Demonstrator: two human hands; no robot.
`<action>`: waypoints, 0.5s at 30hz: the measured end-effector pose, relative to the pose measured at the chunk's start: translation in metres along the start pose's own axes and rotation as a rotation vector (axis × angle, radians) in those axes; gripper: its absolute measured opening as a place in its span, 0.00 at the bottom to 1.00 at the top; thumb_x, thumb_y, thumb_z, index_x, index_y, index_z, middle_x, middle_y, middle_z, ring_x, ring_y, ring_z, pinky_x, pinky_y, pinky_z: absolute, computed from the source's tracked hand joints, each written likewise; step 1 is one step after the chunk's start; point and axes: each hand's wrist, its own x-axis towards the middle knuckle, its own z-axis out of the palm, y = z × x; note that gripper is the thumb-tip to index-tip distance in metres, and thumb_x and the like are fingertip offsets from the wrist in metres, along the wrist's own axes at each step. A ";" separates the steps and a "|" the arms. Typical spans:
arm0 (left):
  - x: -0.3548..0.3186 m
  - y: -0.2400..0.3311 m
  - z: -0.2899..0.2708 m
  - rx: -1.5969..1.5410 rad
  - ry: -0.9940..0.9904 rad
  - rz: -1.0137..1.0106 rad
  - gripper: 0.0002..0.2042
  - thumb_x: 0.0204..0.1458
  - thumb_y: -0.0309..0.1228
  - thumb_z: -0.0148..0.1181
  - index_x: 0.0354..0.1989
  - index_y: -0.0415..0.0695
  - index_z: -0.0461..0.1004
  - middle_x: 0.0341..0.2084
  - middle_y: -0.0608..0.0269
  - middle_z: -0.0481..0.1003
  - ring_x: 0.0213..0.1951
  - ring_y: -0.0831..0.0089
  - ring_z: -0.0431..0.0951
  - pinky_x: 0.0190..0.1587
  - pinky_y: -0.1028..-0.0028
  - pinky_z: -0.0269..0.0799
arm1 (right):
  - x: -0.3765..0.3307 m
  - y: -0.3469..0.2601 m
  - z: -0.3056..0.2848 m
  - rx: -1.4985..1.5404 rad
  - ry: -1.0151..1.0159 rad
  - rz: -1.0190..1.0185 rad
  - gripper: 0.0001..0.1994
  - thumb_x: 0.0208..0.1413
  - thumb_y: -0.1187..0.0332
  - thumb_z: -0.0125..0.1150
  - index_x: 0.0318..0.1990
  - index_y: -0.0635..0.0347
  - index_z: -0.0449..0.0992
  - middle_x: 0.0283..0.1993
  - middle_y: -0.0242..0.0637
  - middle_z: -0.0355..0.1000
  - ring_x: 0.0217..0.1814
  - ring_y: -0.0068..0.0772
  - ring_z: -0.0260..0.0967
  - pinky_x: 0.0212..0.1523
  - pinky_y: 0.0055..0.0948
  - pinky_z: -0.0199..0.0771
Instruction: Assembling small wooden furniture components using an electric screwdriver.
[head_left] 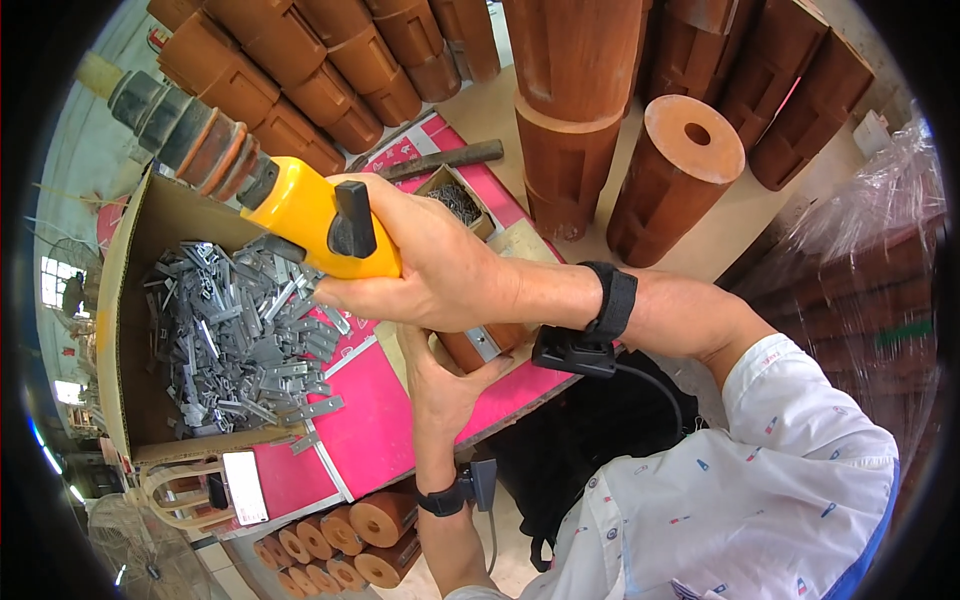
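My right hand (435,255) grips a yellow power screwdriver (305,205) with a black lever. Its dark, ribbed front part points up and to the left, over the metal pieces. Below it, my left hand (440,385) holds a brown wooden cylinder (462,350) on the table, thumb and fingers apart around it. A flat metal strip (484,342) with a hole lies across that cylinder. My right hand and forearm hide much of the cylinder's far side.
A cardboard box (118,320) of loose metal strips (245,330) stands at left on the pink-covered table (375,440). Beyond are a small box of screws (455,200), a dark bar (440,160) and upright brown cylinders (675,180). More cylinders (380,520) lie stacked below the table edge.
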 end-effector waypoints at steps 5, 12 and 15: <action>0.000 0.000 0.001 -0.005 0.001 -0.006 0.46 0.29 0.27 0.74 0.61 0.40 0.53 0.55 0.56 0.59 0.58 0.61 0.62 0.63 0.59 0.55 | -0.003 -0.004 -0.005 0.032 -0.018 0.057 0.29 0.44 0.63 0.67 0.50 0.65 0.61 0.37 0.49 0.68 0.38 0.50 0.70 0.39 0.37 0.70; 0.003 -0.006 -0.006 0.047 -0.034 0.050 0.47 0.30 0.32 0.75 0.61 0.41 0.51 0.55 0.54 0.60 0.57 0.60 0.63 0.58 0.62 0.60 | -0.006 -0.003 -0.004 0.070 0.021 0.031 0.27 0.44 0.63 0.67 0.50 0.65 0.63 0.37 0.48 0.68 0.39 0.51 0.69 0.40 0.36 0.69; 0.017 -0.010 -0.017 0.019 -0.026 0.206 0.35 0.39 0.32 0.70 0.57 0.40 0.59 0.52 0.55 0.64 0.54 0.61 0.66 0.56 0.63 0.62 | -0.007 -0.003 -0.009 0.060 0.035 0.040 0.27 0.44 0.63 0.67 0.50 0.64 0.63 0.37 0.48 0.68 0.39 0.50 0.69 0.40 0.37 0.69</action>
